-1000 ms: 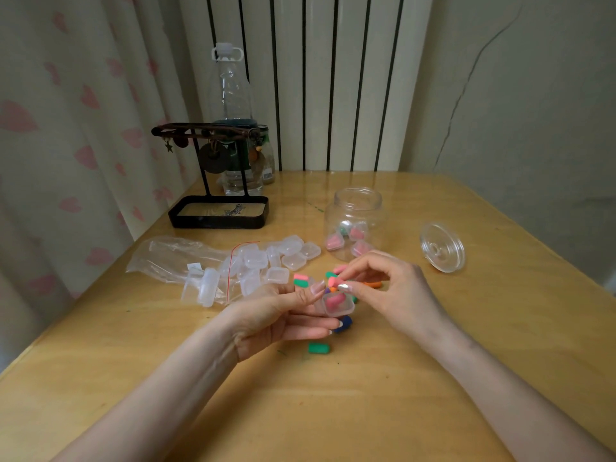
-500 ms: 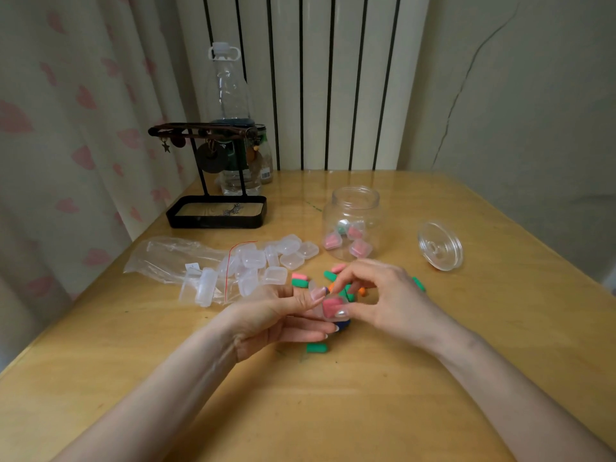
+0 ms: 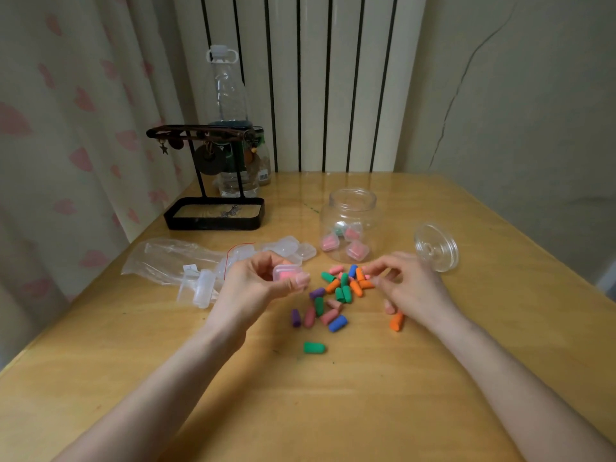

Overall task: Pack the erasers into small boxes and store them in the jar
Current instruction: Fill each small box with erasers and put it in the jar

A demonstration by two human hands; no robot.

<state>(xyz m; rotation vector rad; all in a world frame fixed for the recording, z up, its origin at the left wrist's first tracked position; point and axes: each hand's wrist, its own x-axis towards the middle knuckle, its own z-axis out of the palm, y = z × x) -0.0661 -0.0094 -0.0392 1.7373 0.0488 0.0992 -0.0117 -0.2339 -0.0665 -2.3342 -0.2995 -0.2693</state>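
Observation:
My left hand [image 3: 256, 288] grips a small clear box [image 3: 286, 272] with pink erasers inside, held just above the table. My right hand [image 3: 408, 285] hovers over the right side of a heap of coloured erasers [image 3: 343, 288], fingertips bent down among the orange and pink ones; I cannot make out anything held in it. A single green eraser [image 3: 314, 347] lies nearer to me, an orange one [image 3: 396, 322] under my right wrist. The open clear jar [image 3: 350, 225] stands behind the heap with several filled boxes in it.
The jar's clear lid [image 3: 436, 246] lies to the right of the jar. Empty small boxes [image 3: 293, 248] and a plastic bag [image 3: 173, 258] lie at the left. A black stand with a tray [image 3: 213, 213] and a bottle [image 3: 230, 105] stand at the back left.
My hands have drawn apart: the left carried the pink-filled box to the left, the right let go of it and moved right onto the eraser heap, which now shows.

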